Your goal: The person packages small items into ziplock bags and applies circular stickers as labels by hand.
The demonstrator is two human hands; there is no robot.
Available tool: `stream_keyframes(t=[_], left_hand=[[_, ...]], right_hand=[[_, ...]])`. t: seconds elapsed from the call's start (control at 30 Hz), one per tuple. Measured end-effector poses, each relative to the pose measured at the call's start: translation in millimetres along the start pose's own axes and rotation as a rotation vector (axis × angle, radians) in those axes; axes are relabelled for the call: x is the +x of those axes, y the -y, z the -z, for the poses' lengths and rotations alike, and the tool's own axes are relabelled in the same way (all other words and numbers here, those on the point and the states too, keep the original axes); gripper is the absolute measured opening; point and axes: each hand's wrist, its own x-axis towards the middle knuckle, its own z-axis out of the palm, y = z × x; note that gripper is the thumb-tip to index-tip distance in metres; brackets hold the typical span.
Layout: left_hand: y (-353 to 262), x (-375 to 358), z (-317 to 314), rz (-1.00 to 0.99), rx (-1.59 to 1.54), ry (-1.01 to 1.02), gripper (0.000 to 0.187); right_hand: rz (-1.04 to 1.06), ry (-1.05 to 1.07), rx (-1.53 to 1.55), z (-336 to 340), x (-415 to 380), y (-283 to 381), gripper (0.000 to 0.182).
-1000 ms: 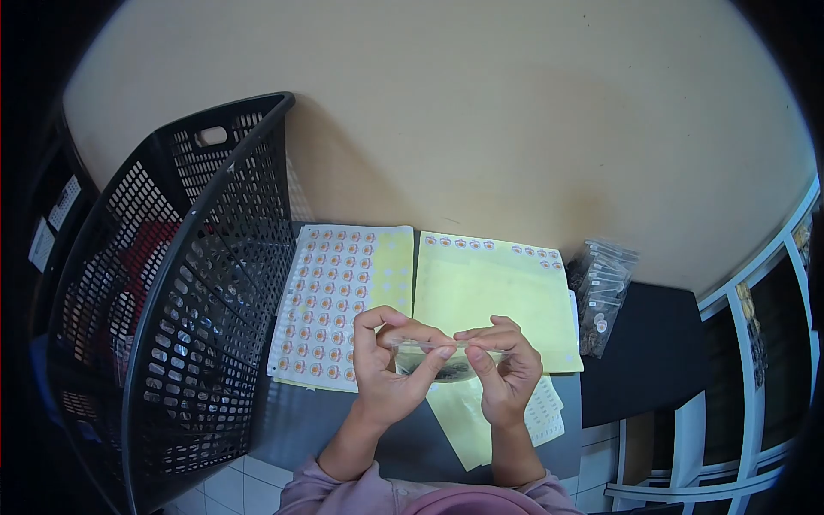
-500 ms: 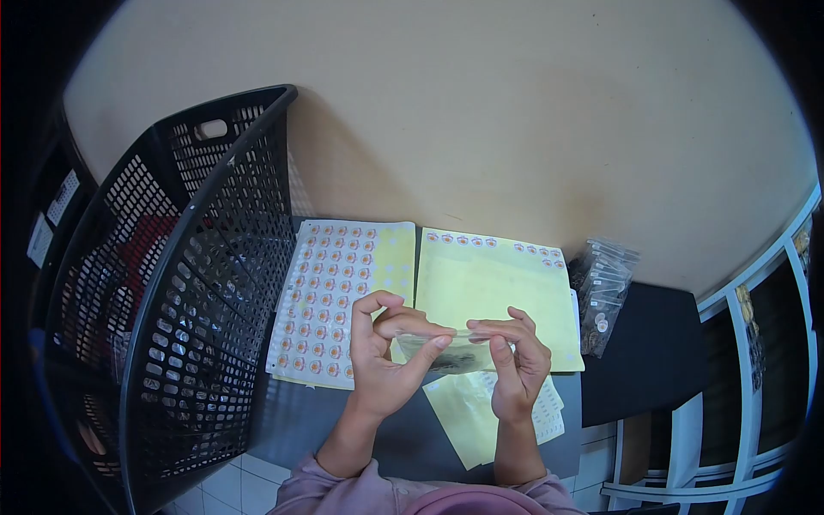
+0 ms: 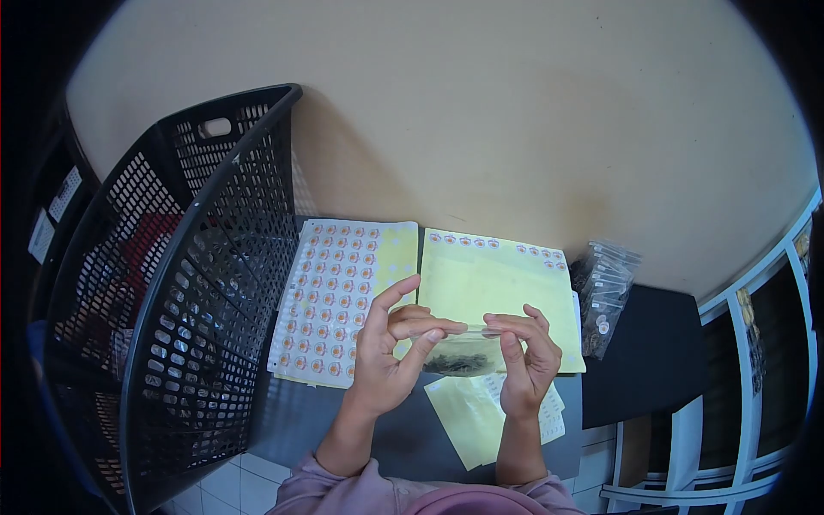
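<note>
Grey tabletop [image 3: 292,421] below; my left hand [image 3: 382,365] and right hand [image 3: 530,367] pinch a clear pouch [image 3: 463,354]; unsealed, it could spill if tilted.

From where I stand, both arms reach forward, the forearms bare beyond mauve sleeves [image 3: 330,482]. The left forearm [image 3: 345,439] slants inward; the right forearm [image 3: 519,448] points nearly straight ahead. The two hands face each other, near but not touching. The left hand [image 3: 379,360] pinches with its thumb [image 3: 416,354], one finger crooked up above the others. The right hand [image 3: 534,365] bends its fingers inward, its thumb upright beneath them.
</note>
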Motion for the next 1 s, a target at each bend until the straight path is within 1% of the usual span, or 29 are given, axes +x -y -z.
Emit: stream_keyframes(t=[0.07,0.13,0.17,0.23,0.27,0.33,0.37,0.43,0.47,0.53,0.67,0.73,0.77,0.83,0.87,0.93,0.97,1.0], left_hand=[[0,0,1,0.000,-0.015,0.035,0.047],[0,-3,3,0.061,-0.084,0.071,0.035],[-2,-3,3,0.062,-0.084,0.073,0.035],[-8,-1,4,0.028,-0.181,0.094,0.047],[-11,-1,5,0.027,-0.181,0.096,0.047],[-15,0,8,0.009,-0.132,0.143,0.055],[-16,0,10,0.004,-0.132,0.142,0.055],[-17,-2,14,-0.112,-0.076,0.123,0.056],[-18,-3,17,-0.112,-0.078,0.124,0.056],[-21,-7,21,-0.132,0.030,0.135,0.057],[-27,-15,23,-0.147,0.049,0.141,0.058],[-27,-21,19,0.012,-0.075,0.131,0.061],[-26,-23,14,0.021,-0.083,0.144,0.061],[-19,-27,0,0.076,-0.382,0.152,0.065],[-15,-29,-2,0.086,-0.390,0.165,0.065],[-5,-34,-3,0.231,-0.324,0.452,0.063],[0,-37,-6,0.260,-0.277,0.516,0.053],[5,-40,-7,0.267,-0.287,0.531,0.053]], right_hand=[[-0.006,-0.001,-0.007,1,1,0,0.013],[-0.006,-0.004,0.001,3,2,1,0.014],[-0.008,-0.006,0.000,3,2,1,0.014],[-0.008,-0.008,0.007,5,2,2,0.015],[-0.007,-0.010,0.007,6,2,3,0.015],[0.011,0.012,0.002,8,2,7,0.016],[0.015,0.012,0.002,9,2,10,0.016],[0.069,0.023,-0.061,10,0,15,0.016],[0.068,0.023,-0.062,11,-2,18,0.016],[0.118,0.029,-0.106,11,-4,22,0.016],[0.133,0.048,-0.138,14,-12,27,0.016],[0.093,0.078,-0.104,19,-17,30,0.017],[0.080,0.071,-0.112,20,-21,31,0.017],[-0.092,-0.013,0.175,21,-28,34,0.021],[-0.103,-0.024,0.165,22,-30,33,0.021],[-0.142,-0.096,0.249,25,-36,30,0.024],[-0.224,-0.018,0.222,32,-40,31,0.032],[-0.234,-0.031,0.211,35,-43,30,0.032]])
